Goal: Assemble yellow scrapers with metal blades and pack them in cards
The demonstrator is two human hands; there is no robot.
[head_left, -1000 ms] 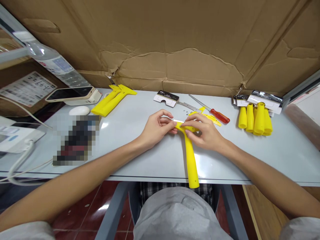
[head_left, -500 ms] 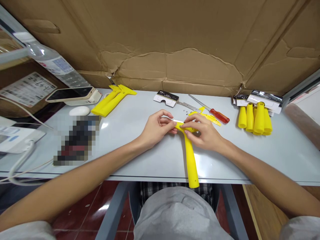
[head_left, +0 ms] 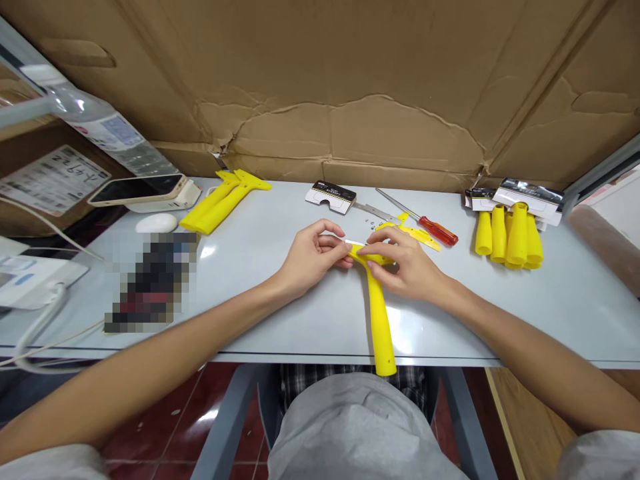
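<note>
- Pinching at the head of the yellow scraper (head_left: 379, 313), both hands work on the counter (head_left: 280, 300); the scraper lies in the middle of it, handle toward the person and reaching its near edge.
- Left hand (head_left: 313, 257): thumb and forefinger closed on the left end of the scraper head, where a thin pale strip, likely a blade (head_left: 354, 243), sits.
- Right hand (head_left: 407, 263): fingers curled and closed over the right end of the head, pressing it down.
- Step in hand, as I judge it: seating the blade in the head. The next move would call for holding the strip level and fixing it, probably with the screwdriver (head_left: 425, 223) lying just beyond the scraper.
- A yellow cover piece (head_left: 417, 235) lies just behind the right hand, tiny screws (head_left: 373, 225) beside it.
- Left of the scraper, further back: finished scrapers (head_left: 223, 200). Right of it: a bunch of handles (head_left: 507, 237) and packaging cards (head_left: 530, 197).
- Hard to tell: the fingers hide most of the head, so how far the blade is seated cannot be seen; the screws are too small to count; a blurred patch covers something on the counter's left.
</note>
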